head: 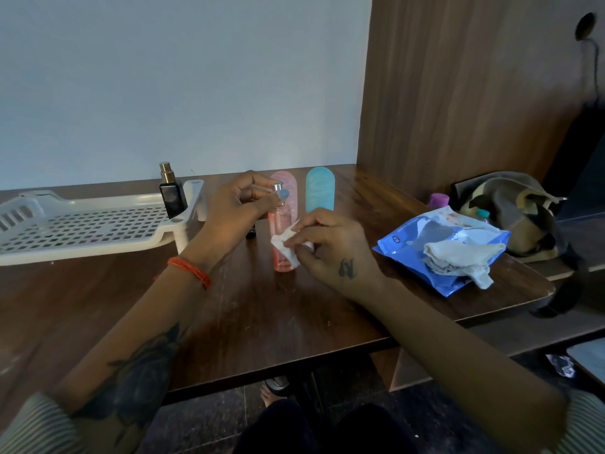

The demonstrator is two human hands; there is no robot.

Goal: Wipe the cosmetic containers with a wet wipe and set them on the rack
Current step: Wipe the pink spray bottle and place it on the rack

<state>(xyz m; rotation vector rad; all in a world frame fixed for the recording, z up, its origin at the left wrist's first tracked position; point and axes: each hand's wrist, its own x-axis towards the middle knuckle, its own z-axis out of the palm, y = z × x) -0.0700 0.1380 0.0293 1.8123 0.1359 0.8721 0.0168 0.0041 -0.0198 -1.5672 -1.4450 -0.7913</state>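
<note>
The pink bottle (282,239) stands upright at the table's (262,306) centre, long axis vertical. The left hand (234,209) pinches its silver cap from above, steadying it. The right hand (330,244) pinches a folded wet wipe (288,244) against the bottle's right flank, so the wiping stroke probably runs vertically along the body. The rack (82,231) lies to the left, nearer the left hand.

Pink bottle (281,244) in left hand (234,208), wet wipe (288,242) in right hand (330,247).
</note>
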